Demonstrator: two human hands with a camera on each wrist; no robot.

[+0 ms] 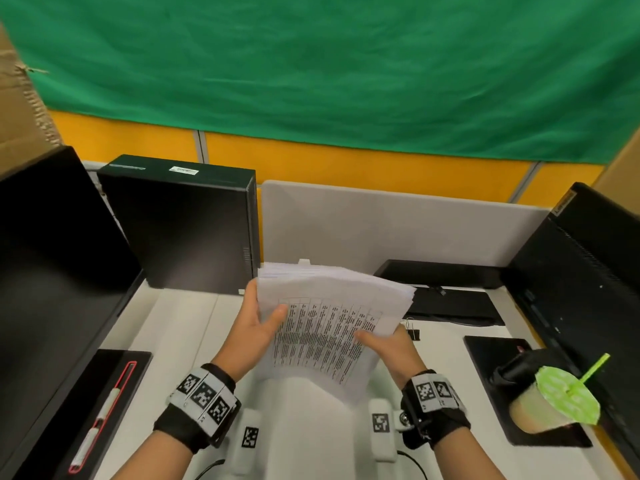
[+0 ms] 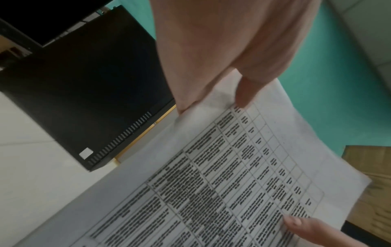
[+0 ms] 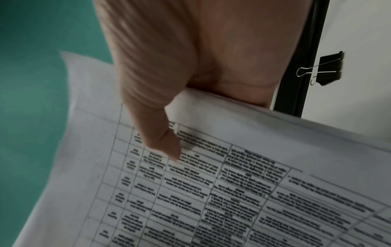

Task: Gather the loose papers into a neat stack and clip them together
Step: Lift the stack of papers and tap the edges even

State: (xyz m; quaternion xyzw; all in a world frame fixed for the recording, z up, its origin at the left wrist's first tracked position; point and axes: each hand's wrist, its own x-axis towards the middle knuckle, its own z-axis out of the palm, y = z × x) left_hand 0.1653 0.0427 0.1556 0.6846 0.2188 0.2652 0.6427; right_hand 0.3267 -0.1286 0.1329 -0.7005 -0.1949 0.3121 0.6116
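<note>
The stack of papers (image 1: pixel 325 327) is held up off the white table (image 1: pixel 180 327), tilted, with a printed grid on its top sheet. Its left edge is gripped by the left hand (image 1: pixel 256 329), thumb on top; its right edge is pinched by the right hand (image 1: pixel 388 344). A black binder clip (image 1: pixel 414 332) (unattached) lies on the table just right of the stack.
</note>
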